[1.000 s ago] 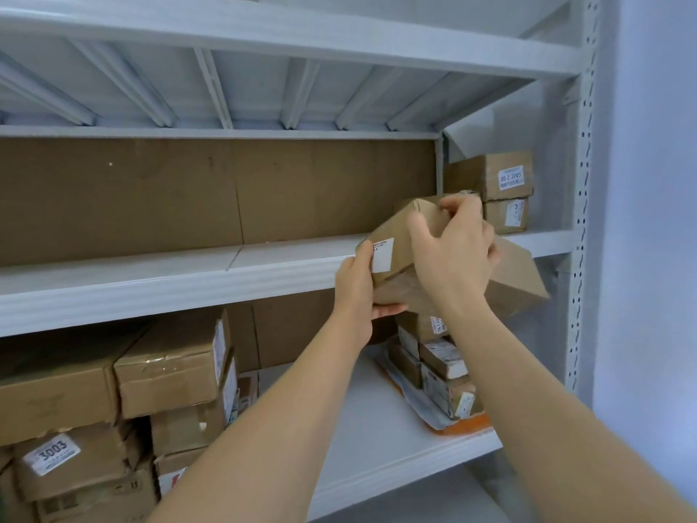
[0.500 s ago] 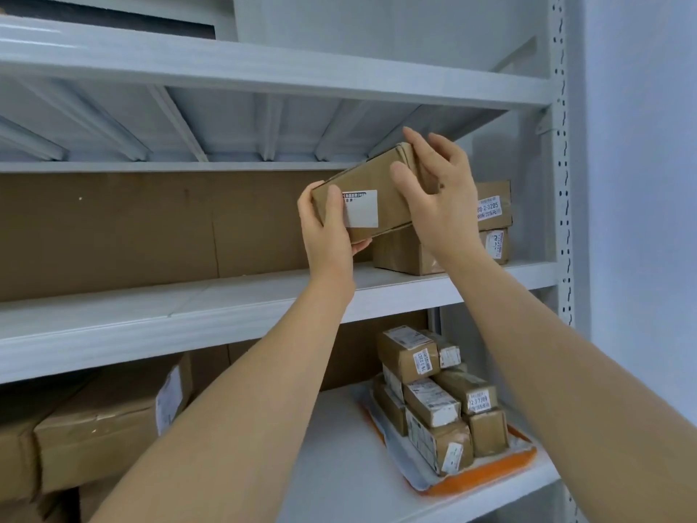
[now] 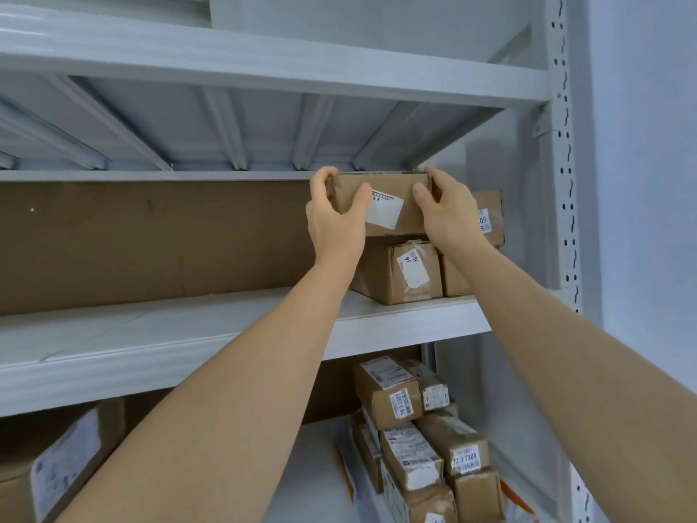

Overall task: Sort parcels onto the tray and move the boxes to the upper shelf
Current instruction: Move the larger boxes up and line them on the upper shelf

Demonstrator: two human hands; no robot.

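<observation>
Both hands, left (image 3: 333,224) and right (image 3: 449,217), pinch the box (image 3: 381,205) by its ends, fingers curled, atop a lower box (image 3: 396,273) on the upper shelf (image 3: 226,334). Released off-centre, it could tip and fall.

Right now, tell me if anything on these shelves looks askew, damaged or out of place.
The box under the held box on the upper shelf looks crumpled, its label peeling and crooked. On the tray below, the parcels are heaped at mixed angles, not squared. Both hands, left hand and right hand, grip the held box level.
</observation>
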